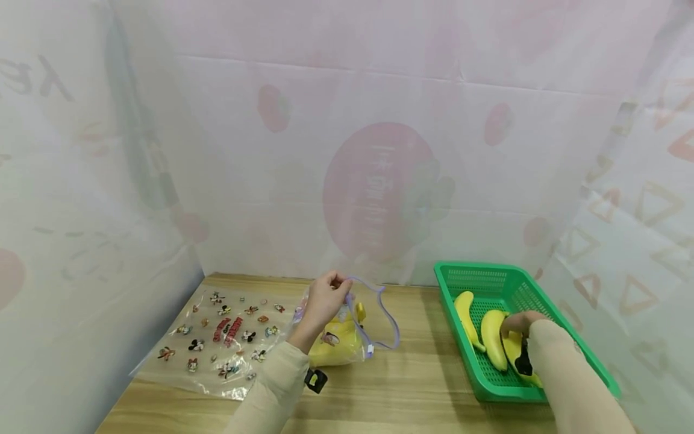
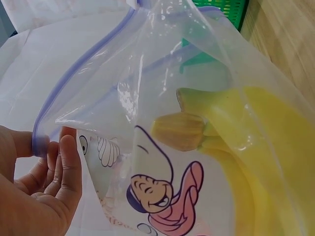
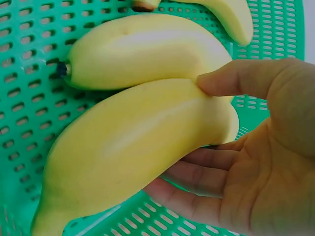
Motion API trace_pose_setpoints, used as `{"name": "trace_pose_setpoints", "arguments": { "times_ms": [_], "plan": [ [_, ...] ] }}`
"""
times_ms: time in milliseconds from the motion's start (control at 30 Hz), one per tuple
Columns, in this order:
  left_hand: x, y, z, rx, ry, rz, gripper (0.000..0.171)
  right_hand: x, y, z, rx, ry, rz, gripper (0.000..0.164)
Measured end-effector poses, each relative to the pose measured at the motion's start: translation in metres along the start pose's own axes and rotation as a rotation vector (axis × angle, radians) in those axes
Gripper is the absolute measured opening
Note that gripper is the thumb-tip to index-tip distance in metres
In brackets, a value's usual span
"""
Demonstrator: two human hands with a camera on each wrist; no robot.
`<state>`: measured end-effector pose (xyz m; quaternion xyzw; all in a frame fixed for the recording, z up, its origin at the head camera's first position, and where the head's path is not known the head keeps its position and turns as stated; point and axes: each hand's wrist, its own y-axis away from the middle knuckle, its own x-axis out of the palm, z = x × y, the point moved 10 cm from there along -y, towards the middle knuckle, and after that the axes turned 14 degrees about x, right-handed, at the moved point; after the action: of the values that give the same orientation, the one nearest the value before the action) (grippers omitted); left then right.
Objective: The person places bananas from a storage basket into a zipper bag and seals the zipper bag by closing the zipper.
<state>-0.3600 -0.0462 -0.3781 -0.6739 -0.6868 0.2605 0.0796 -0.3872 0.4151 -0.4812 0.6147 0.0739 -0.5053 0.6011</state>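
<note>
At left, a clear printed sheet [image 1: 244, 313] lies flat on the counter [image 1: 417, 367], reaching up to the zip bag [image 2: 275, 147]. The left hand [image 1: 325, 302] pinches that bag's purple-edged mouth, which gapes; inside are yellow bananas (seen through the printed film). Further right, the near wall of the green basket [image 1: 509, 395] stands between bag and fruit. In the basket, a slim banana [image 1: 465, 316] and a plump banana [image 3: 142, 49] lie left of the gripped banana [image 3: 123, 147], held between the thumb and fingers of the right hand [image 3: 266, 152]; the plump one lies against it.

bananas [image 1: 492, 340] lie in 1 bag [image 2: 170, 214] and, right of it, 1 basket [image 1: 506, 393].
</note>
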Motion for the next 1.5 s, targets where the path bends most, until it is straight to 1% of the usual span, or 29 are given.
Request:
{"name": "trace_pose_setpoints", "arguments": {
  "times_ms": [33,100,167,300,367,433,533,767,867,1000,1133,1233,1367,1500],
  "plan": [
    [0.000,0.000,0.000,0.000,0.001,-0.001,0.013,0.000,0.000,0.001,-0.004,-0.004,0.005,0.040],
    [0.000,0.000,0.002,-0.001,0.009,-0.001,0.013,-0.002,0.002,0.004,-0.019,-0.013,0.012,0.034],
    [0.000,0.000,0.003,-0.003,0.019,-0.002,0.013,-0.005,0.005,0.010,-0.050,-0.058,0.029,0.026],
    [-0.001,0.000,0.005,-0.017,0.031,-0.002,0.012,-0.014,0.017,0.030,-0.126,-0.161,0.058,0.040],
    [-0.001,0.001,0.005,-0.022,0.038,-0.004,0.012,-0.017,0.026,0.043,-0.180,-0.201,0.067,0.043],
    [-0.001,0.001,0.006,-0.025,0.042,-0.005,0.012,-0.018,0.035,0.057,-0.238,-0.231,0.075,0.041],
    [-0.001,0.001,0.006,-0.031,0.052,-0.008,0.012,-0.017,0.049,0.078,-0.323,-0.271,0.095,0.034],
    [-0.002,0.000,0.008,-0.026,0.028,-0.015,0.012,-0.004,0.081,0.118,-0.502,-0.334,0.228,0.031],
    [-0.002,0.000,0.008,-0.025,0.021,-0.017,0.012,0.004,0.095,0.133,-0.561,-0.357,0.280,0.027],
    [-0.001,0.000,0.008,-0.024,0.022,-0.015,0.012,0.013,0.110,0.145,-0.580,-0.386,0.295,0.025],
    [0.000,0.000,0.007,-0.013,0.030,-0.017,0.013,0.024,0.121,0.151,-0.587,-0.408,0.300,0.036],
    [0.001,0.001,0.006,-0.003,0.032,-0.019,0.013,0.034,0.127,0.155,-0.608,-0.420,0.319,0.039],
    [0.001,0.001,0.006,0.000,0.035,-0.021,0.013,0.045,0.132,0.161,-0.645,-0.441,0.342,0.038],
    [0.002,0.002,0.006,-0.001,0.038,-0.018,0.013,0.055,0.139,0.164,-0.682,-0.465,0.380,0.048]
  ]
}}
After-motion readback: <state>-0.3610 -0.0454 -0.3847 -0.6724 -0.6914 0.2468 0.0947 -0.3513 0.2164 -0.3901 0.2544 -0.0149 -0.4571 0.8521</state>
